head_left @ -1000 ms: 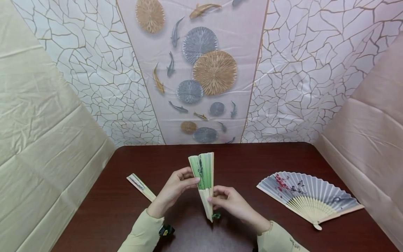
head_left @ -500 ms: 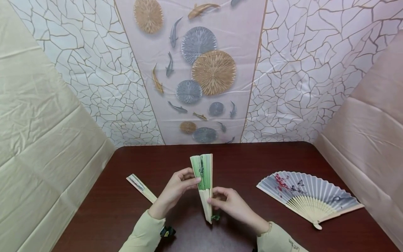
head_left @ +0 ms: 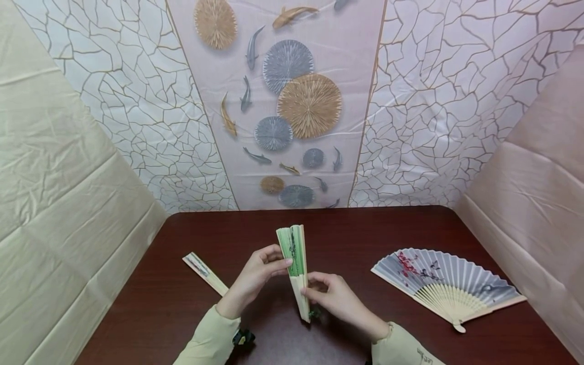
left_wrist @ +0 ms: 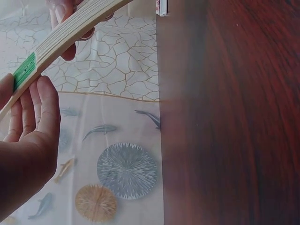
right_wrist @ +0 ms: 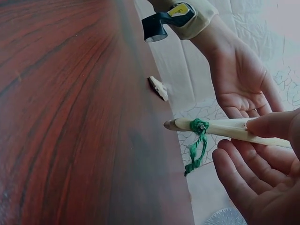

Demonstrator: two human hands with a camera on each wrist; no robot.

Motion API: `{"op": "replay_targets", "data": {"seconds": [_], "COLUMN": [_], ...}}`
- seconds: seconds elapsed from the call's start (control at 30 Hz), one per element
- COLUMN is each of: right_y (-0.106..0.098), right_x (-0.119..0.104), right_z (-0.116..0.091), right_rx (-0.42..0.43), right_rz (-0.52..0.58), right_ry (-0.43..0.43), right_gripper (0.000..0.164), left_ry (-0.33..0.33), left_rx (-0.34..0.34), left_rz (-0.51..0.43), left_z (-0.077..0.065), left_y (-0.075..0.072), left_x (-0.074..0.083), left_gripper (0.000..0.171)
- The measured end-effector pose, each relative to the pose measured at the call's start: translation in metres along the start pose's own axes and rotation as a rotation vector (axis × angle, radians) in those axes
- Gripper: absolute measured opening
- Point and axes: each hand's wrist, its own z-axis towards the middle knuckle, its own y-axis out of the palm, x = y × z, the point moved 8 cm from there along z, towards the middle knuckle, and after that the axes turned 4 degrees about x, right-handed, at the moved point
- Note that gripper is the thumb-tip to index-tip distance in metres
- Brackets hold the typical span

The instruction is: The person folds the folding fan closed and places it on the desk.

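Closing the green fan [head_left: 298, 271] seems my step: left hand [head_left: 257, 272] and right hand [head_left: 336, 296] both pinch it. Next likely needs even squeezing.

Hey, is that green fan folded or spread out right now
Mostly folded: the green folding fan is a narrow wedge, its ribs bunched together and its green end only slightly flared.

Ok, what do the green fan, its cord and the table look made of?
Green fan: pale, matte ribs, likely bamboo or wood; the green leaf is pleated, probably cloth, though paper is possible.
Cord: soft, twisted thread with visible strands; cotton or synthetic, can't tell.
Table: dark red-brown with streaky grain and a soft sheen; wood or wood-look laminate.
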Motion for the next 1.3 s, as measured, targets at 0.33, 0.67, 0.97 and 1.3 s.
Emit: {"op": "replay_targets", "data": {"seconds": [0.33,0.67,0.97,1.3], "right_y": [0.003,0.010,0.014,0.013], "right_x": [0.000,0.011,0.012,0.006], "right_z": [0.000,-0.002,-0.001,-0.002], "right_rx": [0.000,-0.042,-0.030,0.006], "right_rz": [-0.024,-0.051,-0.082,-0.123], "right_ry": [-0.003,0.019,0.000,-0.017], "right_gripper": [0.022,0.022,0.014,0.011], "left_ry": [-0.006,-0.014,-0.026,-0.010], "left_rx": [0.008,0.032,0.052,0.042], "left_rz": [0.011,0.002,-0.006,-0.025], "left_z": [-0.002,0.000,0.000,-0.001], "left_y": [-0.001,-0.003,-0.006,-0.004], "left_x": [-0.003,-0.006,-0.006,-0.006], "left_gripper": [0.023,0.023,0.026,0.025]}}
